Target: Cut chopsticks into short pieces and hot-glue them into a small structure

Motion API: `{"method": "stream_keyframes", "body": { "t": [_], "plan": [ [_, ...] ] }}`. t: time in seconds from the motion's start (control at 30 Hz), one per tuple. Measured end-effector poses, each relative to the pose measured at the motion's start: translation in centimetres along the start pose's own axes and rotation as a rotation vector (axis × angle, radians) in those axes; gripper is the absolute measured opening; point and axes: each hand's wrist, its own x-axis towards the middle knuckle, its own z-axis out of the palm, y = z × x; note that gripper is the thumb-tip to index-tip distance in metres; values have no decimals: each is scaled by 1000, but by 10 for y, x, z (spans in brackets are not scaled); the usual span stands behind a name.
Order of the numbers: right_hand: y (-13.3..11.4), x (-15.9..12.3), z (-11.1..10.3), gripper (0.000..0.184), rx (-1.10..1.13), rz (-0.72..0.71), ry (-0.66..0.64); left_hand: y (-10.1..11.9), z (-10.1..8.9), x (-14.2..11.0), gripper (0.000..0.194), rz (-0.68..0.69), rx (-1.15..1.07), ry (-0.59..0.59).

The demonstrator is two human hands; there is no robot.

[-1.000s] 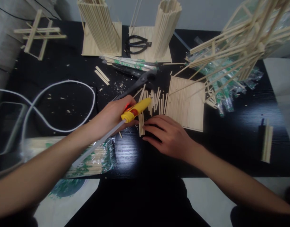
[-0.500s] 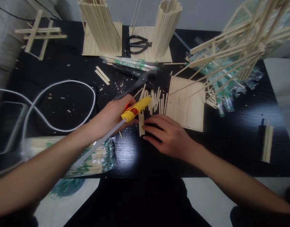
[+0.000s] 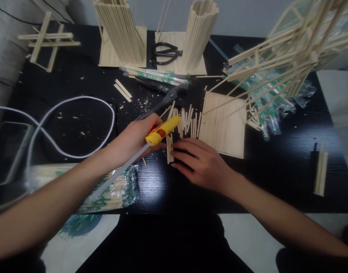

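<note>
My left hand (image 3: pixel 144 134) is wrapped round a yellow hot glue gun (image 3: pixel 162 131), whose clear glue stick trails back along my forearm. The gun's nozzle is hidden behind its body and my hand. Just below it a small row of short wooden sticks (image 3: pixel 169 149) lies side by side on the black table. From the right, the fingertips of my right hand (image 3: pixel 200 161) press against that row, steadying it. Beyond the gun, several loose cut sticks (image 3: pixel 188 119) are scattered. A flat panel of joined sticks (image 3: pixel 223 127) rests beside them on the right.
Two stick towers (image 3: pixel 121 36) on square bases stand at the back, black scissors (image 3: pixel 166 54) between them. A stick frame (image 3: pixel 298 57) rises at right over plastic wrappers (image 3: pixel 272 110). Dark-handled pliers (image 3: pixel 165 99), a white cable (image 3: pixel 77 99) and a stick package (image 3: pixel 119 193) lie leftward.
The glue gun has shifted very slightly to the left in my left hand. My right hand and the row of short sticks stay where they were.
</note>
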Motion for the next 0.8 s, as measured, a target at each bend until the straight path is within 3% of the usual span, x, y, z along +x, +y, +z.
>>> {"method": "stream_keyframes", "body": {
  "t": [0.37,0.57,0.8],
  "plan": [
    [-8,1,8,29,-61,47,69,3,0,1,34,-12,-5,-6],
    [-8,1,10,22,-81,31,81,4,0,1,34,-7,-12,10],
    [-6,0,10,21,-97,30,57,7,0,4,33,-101,-70,23]
  ]
}}
